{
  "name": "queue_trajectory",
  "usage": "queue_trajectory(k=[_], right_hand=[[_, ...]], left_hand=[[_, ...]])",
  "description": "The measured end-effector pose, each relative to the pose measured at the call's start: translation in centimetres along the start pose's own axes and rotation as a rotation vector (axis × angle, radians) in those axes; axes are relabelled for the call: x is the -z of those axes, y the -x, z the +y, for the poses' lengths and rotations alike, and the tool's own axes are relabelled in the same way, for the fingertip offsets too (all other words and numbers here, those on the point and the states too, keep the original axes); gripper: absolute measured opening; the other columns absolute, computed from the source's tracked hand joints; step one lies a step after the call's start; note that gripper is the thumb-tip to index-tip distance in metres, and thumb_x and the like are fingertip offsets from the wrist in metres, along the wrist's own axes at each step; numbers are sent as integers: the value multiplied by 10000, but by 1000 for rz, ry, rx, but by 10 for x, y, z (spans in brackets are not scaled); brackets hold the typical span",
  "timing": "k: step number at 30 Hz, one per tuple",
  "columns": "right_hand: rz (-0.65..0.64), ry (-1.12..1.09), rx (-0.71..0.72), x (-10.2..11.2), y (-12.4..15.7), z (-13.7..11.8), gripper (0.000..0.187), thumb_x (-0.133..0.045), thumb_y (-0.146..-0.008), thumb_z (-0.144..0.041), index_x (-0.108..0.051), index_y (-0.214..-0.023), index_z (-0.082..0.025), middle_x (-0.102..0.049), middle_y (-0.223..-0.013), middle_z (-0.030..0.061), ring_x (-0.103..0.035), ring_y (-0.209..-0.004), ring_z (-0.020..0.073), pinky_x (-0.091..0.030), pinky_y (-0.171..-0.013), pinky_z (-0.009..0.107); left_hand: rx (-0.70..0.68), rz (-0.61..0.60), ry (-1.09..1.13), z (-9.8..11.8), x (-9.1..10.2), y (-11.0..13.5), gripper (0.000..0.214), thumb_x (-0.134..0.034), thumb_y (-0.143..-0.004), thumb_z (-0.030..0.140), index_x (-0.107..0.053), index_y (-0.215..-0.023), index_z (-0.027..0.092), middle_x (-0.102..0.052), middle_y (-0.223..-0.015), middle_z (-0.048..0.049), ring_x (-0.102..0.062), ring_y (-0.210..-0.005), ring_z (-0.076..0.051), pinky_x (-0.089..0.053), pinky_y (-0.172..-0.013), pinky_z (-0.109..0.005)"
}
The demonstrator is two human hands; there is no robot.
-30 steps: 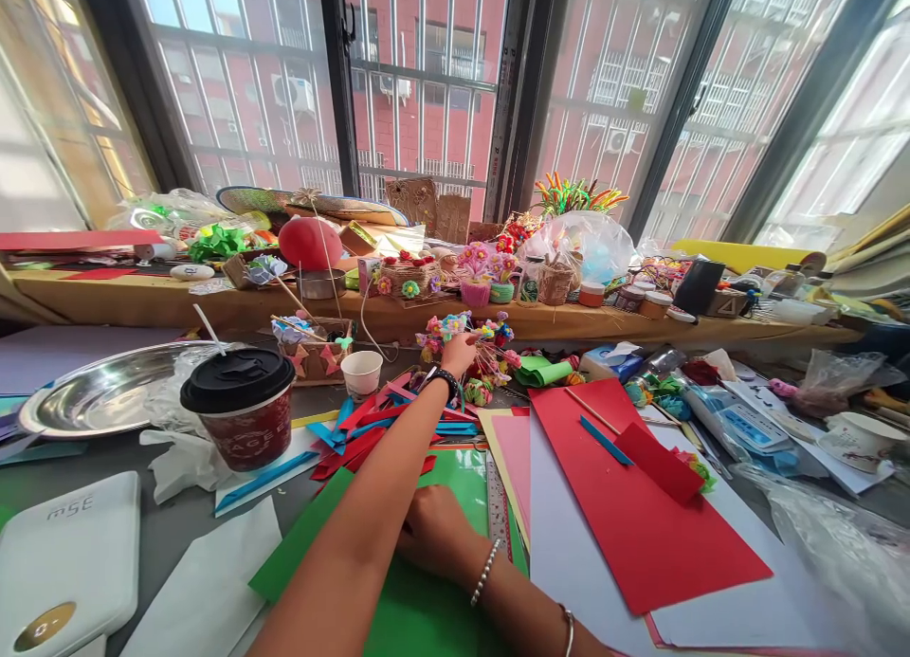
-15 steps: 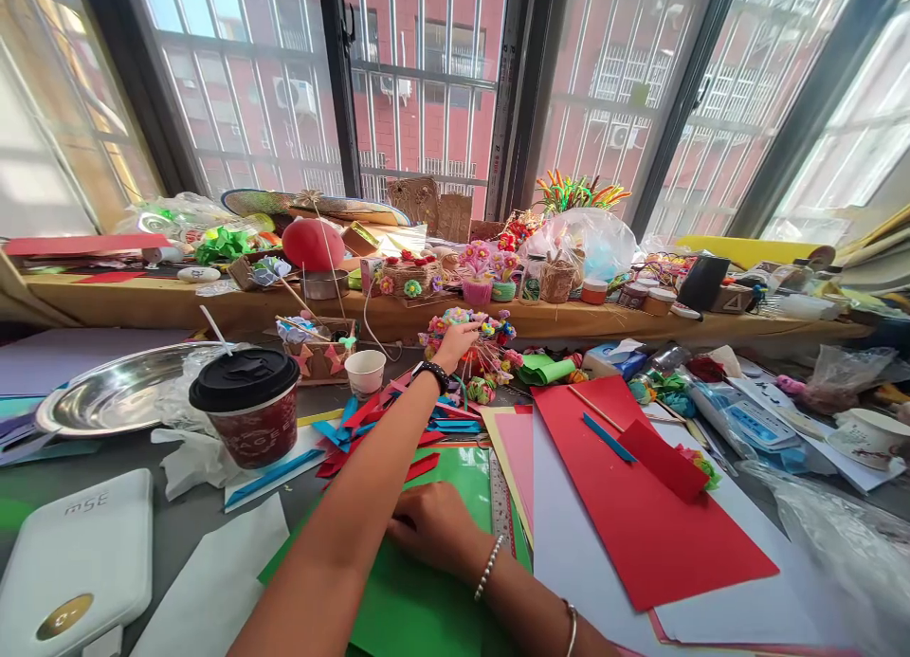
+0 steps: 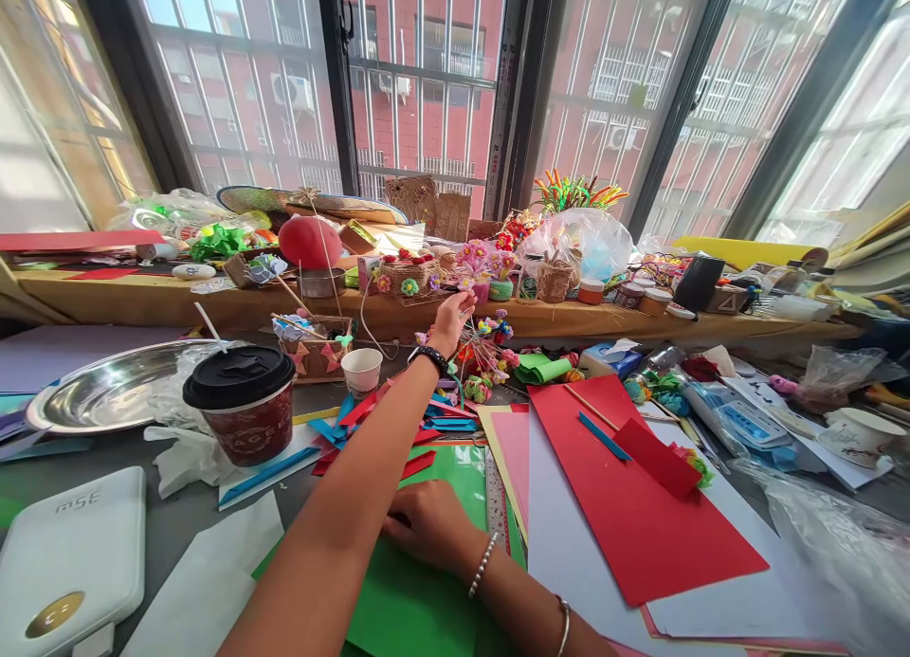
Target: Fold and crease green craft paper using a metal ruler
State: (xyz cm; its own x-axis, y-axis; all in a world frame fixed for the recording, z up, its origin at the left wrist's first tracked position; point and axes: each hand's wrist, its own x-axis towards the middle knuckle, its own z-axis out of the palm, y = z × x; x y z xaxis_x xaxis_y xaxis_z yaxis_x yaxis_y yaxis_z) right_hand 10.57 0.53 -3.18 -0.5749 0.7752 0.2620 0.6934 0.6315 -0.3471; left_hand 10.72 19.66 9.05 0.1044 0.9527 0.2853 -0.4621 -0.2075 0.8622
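Observation:
My left hand (image 3: pixel 449 325) reaches far across the table, with thumb and fingers pinched on the stem of a small pale pink flower (image 3: pixel 465 284). Just below and behind it is a bunch of colourful handmade flowers (image 3: pixel 490 354) on thin wire stems. My right hand (image 3: pixel 430 522) is closed and rests on the green sheet (image 3: pixel 419 600); its fingertips are hidden under it, so what they hold, if anything, cannot be seen. A ruler (image 3: pixel 496 505) lies beside that hand on the sheet. Red and blue paper strips (image 3: pixel 370 410) are heaped beyond it, partly behind my left forearm.
On the left stand a lidded cup (image 3: pixel 245 415), a steel tray (image 3: pixel 61 415) and a white power bank (image 3: pixel 75 562). A paper cup (image 3: pixel 361 368) stands near the strips. Red card (image 3: pixel 640 505) lies on white sheets at right. Crafts and jars crowd the ledge (image 3: pixel 398 320) behind.
My left hand has risen from the flower bunch, and a pale pink flower now shows at its fingertips. The right hand stays in place on the green sheet. The view shifts slightly.

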Motion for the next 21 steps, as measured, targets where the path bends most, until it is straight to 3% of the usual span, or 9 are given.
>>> queue_trajectory(k=[5, 12, 21], right_hand=[[13, -1, -7, -4, -1, 2, 308, -456, -810, -402, -569, -627, -183, -586, -574, -34, -386, -479, 77, -187, -442, 212], [28, 9, -20, -5, -1, 3, 298, -463, -799, -392, -572, -618, -181, -585, -566, -30, -386, -466, 77, -170, -435, 214], [39, 21, -23, -6, -1, 2, 275, -470, -788, -355, -553, -597, -174, -594, -566, -23, -397, -456, 75, -161, -427, 216]], left_hand=[[-5, 60, 53, -1, -1, -2, 241, -398, -841, 243, -604, -870, 121, -625, -864, -57, -578, -881, -131, -420, -821, -279], [55, 65, -64, -11, 2, -9, 294, -483, -826, 304, -492, -1073, 146, -533, -1065, -71, -550, -888, -181, -468, -742, -383], [175, 81, -326, -34, 7, -14, 282, -475, -830, 291, -492, -1082, 164, -519, -1096, -73, -540, -912, -183, -462, -762, -382]])
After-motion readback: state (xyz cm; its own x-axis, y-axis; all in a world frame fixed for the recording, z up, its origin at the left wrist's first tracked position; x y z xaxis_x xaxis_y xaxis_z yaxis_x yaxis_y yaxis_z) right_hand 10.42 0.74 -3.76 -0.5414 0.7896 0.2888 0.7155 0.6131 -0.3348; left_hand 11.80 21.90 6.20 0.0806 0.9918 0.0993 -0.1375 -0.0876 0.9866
